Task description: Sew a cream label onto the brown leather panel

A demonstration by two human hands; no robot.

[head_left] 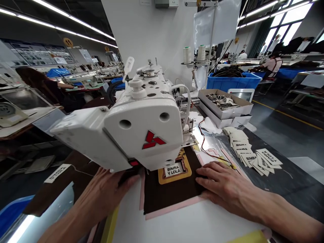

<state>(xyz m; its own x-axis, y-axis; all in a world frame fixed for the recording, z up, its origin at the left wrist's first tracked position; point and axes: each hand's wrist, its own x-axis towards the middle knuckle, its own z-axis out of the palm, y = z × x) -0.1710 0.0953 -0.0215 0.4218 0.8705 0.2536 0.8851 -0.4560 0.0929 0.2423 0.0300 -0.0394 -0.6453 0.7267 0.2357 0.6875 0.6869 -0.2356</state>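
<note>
Fingers (202, 172) of right hand (222, 187) spread flat, grasping nothing — pressed on right edge of dark brown rectangular fabric piece (169, 194) at lower centre of frame. Left hand (106, 192) at lower left, fingers loosely extended, resting under white Mitsubishi sewing machine head (131, 128), touching fabric's left edge. On fabric, tan leather frame (186, 168) around white "BIMBA Y LOLA" label (173, 170). Pink backing sheet (174, 207) beneath, on white desk (192, 226). Right of centre — fanned stack of cream woven labels (250, 153).
</note>
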